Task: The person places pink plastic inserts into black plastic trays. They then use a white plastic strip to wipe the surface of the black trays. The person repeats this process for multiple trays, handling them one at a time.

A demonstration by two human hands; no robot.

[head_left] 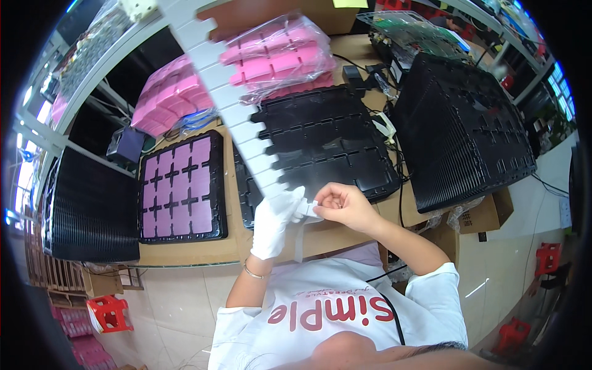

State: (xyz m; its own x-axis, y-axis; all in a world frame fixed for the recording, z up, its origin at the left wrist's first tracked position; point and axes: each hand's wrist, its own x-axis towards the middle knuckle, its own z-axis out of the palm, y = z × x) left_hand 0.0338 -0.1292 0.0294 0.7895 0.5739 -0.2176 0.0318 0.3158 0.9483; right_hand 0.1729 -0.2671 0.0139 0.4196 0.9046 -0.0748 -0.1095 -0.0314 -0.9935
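My left hand (271, 227), in a white glove, is closed on the lower end of a long white strip (240, 126) with a notched edge and crosswise lines, perhaps a strip of labels. The strip slants up and away to the far left. Beside it my bare right hand (346, 206) has its fingers curled, with thumb and forefinger pinched on a small white tab (310, 208) at the strip's end. Just beyond both hands lies a black moulded plastic tray (327, 139) with several pockets, partly covered by the strip.
Left stands a black tray holding pink-purple pads (179, 185), beside a tall stack of black trays (92, 206). Another stack (462, 132) rises at right. Pink foam blocks in clear film (280, 52) lie at the back. Cables run along the table's right. Red stools (110, 313) stand on the floor.
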